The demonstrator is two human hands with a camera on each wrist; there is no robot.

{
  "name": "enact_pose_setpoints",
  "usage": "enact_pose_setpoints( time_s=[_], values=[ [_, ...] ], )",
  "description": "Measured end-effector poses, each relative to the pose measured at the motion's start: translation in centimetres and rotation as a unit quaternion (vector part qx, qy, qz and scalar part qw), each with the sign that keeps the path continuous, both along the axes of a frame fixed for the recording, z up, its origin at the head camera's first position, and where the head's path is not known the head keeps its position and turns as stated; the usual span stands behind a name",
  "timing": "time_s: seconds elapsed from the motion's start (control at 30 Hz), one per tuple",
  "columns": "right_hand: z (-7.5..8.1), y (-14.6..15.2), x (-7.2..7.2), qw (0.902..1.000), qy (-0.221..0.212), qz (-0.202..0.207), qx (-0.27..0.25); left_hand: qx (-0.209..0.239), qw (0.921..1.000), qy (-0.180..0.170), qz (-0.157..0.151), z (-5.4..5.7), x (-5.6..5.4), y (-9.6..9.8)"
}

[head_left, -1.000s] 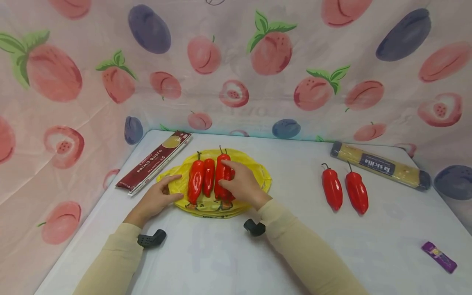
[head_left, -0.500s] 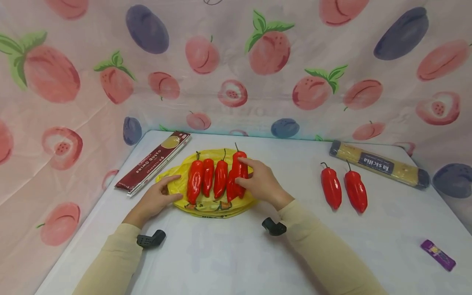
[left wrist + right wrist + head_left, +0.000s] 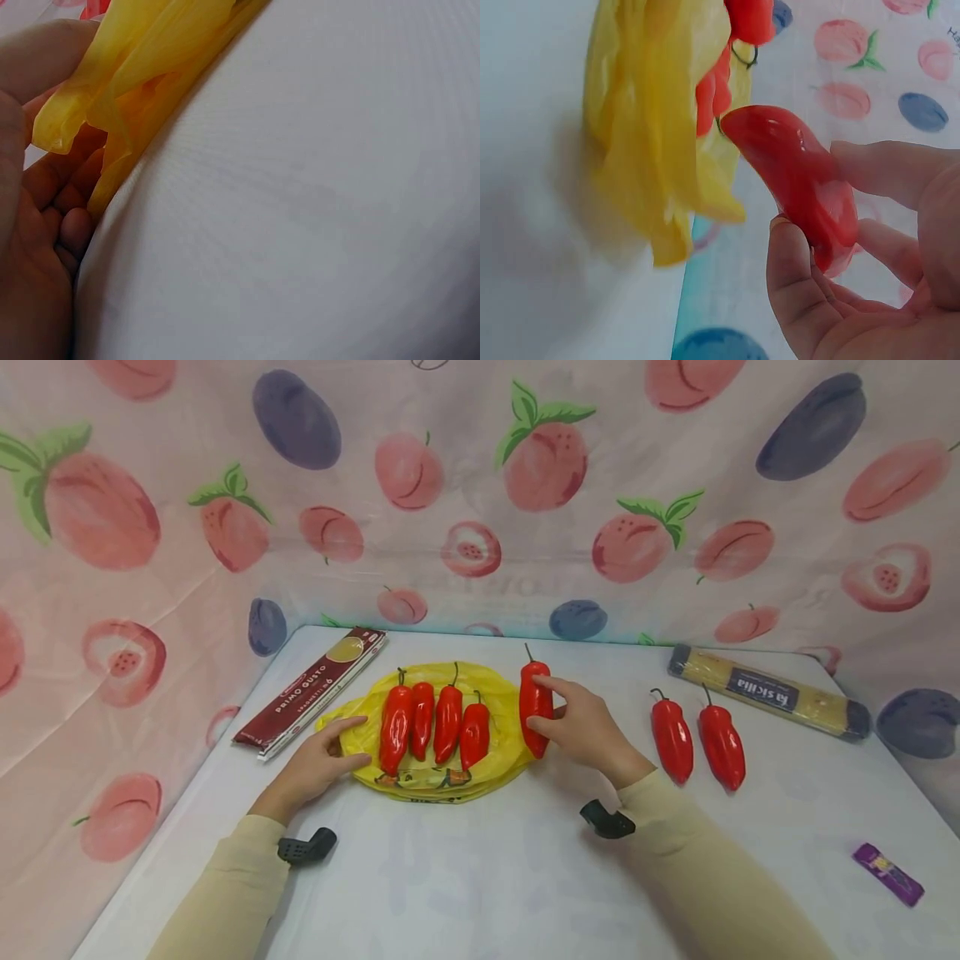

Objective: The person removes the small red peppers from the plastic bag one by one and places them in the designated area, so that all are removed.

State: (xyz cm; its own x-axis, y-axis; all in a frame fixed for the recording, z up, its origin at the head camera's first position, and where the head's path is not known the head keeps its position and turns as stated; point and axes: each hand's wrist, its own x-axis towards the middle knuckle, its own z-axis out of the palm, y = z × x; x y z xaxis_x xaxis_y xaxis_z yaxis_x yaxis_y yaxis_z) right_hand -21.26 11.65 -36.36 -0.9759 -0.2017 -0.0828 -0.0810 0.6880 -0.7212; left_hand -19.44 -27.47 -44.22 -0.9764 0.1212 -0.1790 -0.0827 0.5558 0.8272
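My right hand (image 3: 588, 727) pinches a red pepper (image 3: 535, 706) between thumb and fingers, just off the right edge of a yellow plastic bag (image 3: 502, 752). In the right wrist view, this glossy pepper (image 3: 787, 161) hangs raised beside the bag. Several red peppers lie side by side on the flattened bag, among them a short one (image 3: 474, 735) nearest the held pepper. My left hand (image 3: 311, 772) rests at the bag's left edge, thumb and fingers spread apart. In the left wrist view, crumpled yellow plastic (image 3: 135, 82) lies between its thumb and loosely bent fingers.
Two red peppers, a left one (image 3: 672, 741) and a right one (image 3: 722, 749), lie on the white table (image 3: 465, 877) at right. Behind them is a spaghetti pack (image 3: 772, 689). A maroon spaghetti pack (image 3: 307, 693) lies back left, a small purple packet (image 3: 888, 874) front right.
My right hand has carried the pepper from the bag's pepper row rightward, past the bag's edge. The other peppers on the bag are now uncovered. My left hand stays in place.
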Motion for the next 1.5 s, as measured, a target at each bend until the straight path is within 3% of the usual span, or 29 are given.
enact_pose_setpoints(
  time_s=[0.4,0.77,1.5],
  values=[
    [0.0,4.3,0.5,0.9985,-0.017,-0.035,0.038,-0.008,1.0,-0.003,0.002,0.1,0.0,0.1],
    [-1.2,7.4,0.8,0.9975,-0.014,-0.047,0.05,-0.019,0.9998,-0.01,-0.001,0.2,0.1,0.0],
    [-3.1,10.6,0.8,0.9971,-0.025,-0.049,0.053,-0.01,0.9999,0.003,-0.003,-0.1,0.0,-0.1]
  ],
)
